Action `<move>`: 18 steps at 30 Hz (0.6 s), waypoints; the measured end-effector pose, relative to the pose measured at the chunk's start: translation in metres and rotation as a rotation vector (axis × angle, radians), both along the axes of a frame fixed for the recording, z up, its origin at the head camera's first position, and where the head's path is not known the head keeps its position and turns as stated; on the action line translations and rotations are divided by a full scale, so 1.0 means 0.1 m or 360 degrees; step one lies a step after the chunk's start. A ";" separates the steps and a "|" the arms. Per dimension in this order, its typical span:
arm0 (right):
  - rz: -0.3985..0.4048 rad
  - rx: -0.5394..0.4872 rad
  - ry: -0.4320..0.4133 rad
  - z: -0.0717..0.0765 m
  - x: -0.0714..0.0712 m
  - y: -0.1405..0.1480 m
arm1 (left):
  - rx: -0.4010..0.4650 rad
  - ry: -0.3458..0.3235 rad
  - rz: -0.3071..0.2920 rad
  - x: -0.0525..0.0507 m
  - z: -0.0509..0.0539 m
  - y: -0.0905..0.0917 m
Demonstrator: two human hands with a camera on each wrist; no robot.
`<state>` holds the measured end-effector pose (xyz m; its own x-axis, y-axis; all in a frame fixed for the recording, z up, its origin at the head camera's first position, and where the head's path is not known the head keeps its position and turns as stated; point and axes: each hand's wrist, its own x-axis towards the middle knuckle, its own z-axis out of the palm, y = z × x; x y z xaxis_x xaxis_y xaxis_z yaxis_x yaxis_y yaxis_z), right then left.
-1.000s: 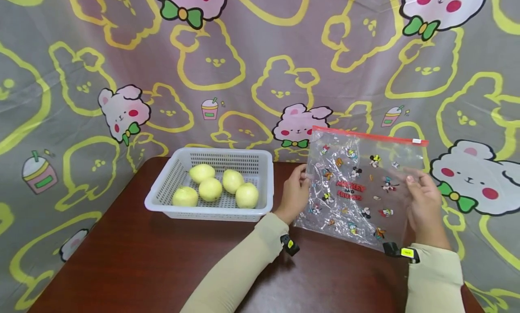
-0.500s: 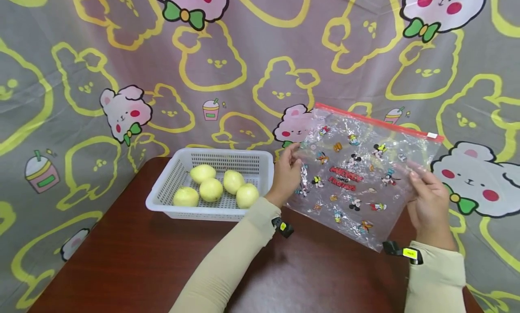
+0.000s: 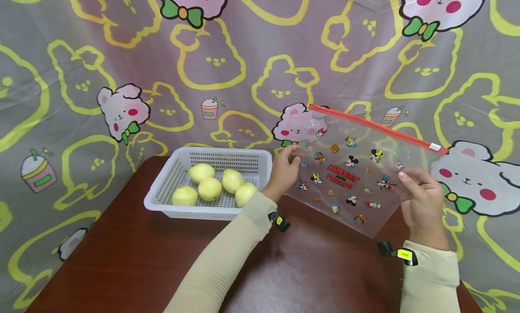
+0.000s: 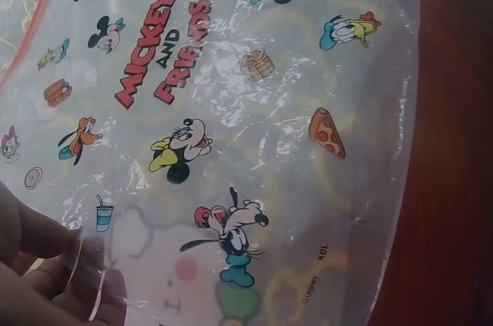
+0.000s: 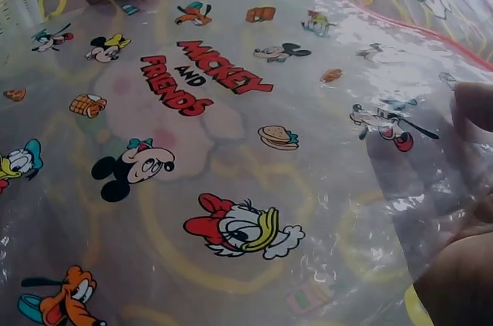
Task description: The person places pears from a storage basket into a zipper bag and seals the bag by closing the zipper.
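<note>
A clear plastic zip bag (image 3: 345, 195) printed with cartoon figures and red lettering is held up above the table, tilted down to the right. Along its top runs a red zip strip with a white slider (image 3: 434, 146) at the right end. My left hand (image 3: 283, 172) pinches the bag's left edge between thumb and fingers. On the opposite edge my right hand (image 3: 424, 200) grips, thumb in front and fingers behind the film. Through the bag in the right wrist view, the fingers (image 5: 431, 179) show faintly. The bag looks flat, with nothing visible inside.
Left of the bag, a white plastic basket (image 3: 162, 208) holds several yellow-green round fruits (image 3: 210, 189). Both stand on a dark red-brown table (image 3: 134, 263). A patterned curtain (image 3: 252, 42) hangs behind and around the table.
The bag has risen and tilted, its right end lower than its left. Its film looks smoother and tauter now. My left hand has moved slightly left and up. Both hands keep their hold.
</note>
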<state>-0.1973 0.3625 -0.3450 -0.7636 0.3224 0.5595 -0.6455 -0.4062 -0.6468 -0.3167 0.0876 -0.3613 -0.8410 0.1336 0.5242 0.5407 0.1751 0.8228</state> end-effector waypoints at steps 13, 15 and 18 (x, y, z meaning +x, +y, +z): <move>0.0300 0.0188 0.0119 -0.09 -0.01 -0.11 | -0.0179 -0.0153 0.0077 -0.02 0.06 -0.09; 0.0276 0.0219 0.0117 -0.10 -0.02 -0.14 | -0.0215 -0.0158 0.0076 -0.03 0.05 -0.10; 0.0321 0.0183 0.0137 -0.11 -0.04 -0.18 | -0.0270 -0.0186 0.0078 -0.04 0.05 -0.11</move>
